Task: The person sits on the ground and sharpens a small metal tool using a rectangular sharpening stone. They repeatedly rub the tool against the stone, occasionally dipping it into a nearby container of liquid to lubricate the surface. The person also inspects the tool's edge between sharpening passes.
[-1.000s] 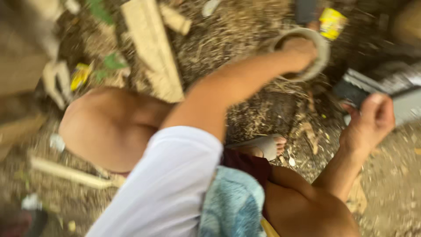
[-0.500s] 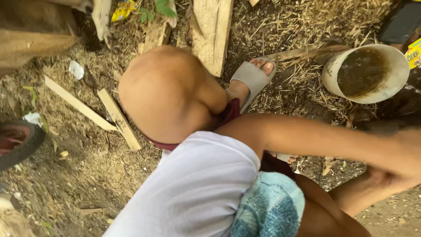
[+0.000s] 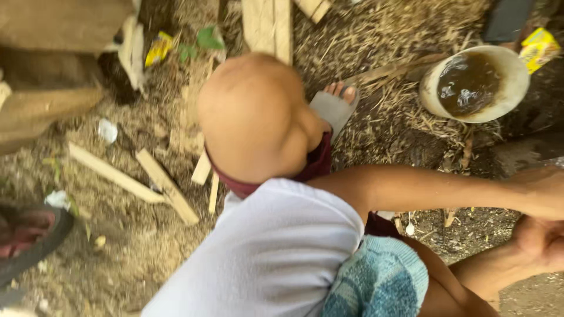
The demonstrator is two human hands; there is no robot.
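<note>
Straw-littered ground [image 3: 147, 246] carries wood scraps. White bucket [image 3: 474, 83] of murky brown water stands upright, upper right. Both hands [image 3: 543, 217] meet at right edge, near it; finger state cannot be told.

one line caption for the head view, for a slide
Seated person's hands meet at the right edge, beside a white bucket of murky water, with wood offcuts scattered over straw-strewn ground.

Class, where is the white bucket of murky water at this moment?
In the head view, the white bucket stands upper right on the straw-strewn ground, beside a yellow wrapper and right of the sandalled foot.
</note>
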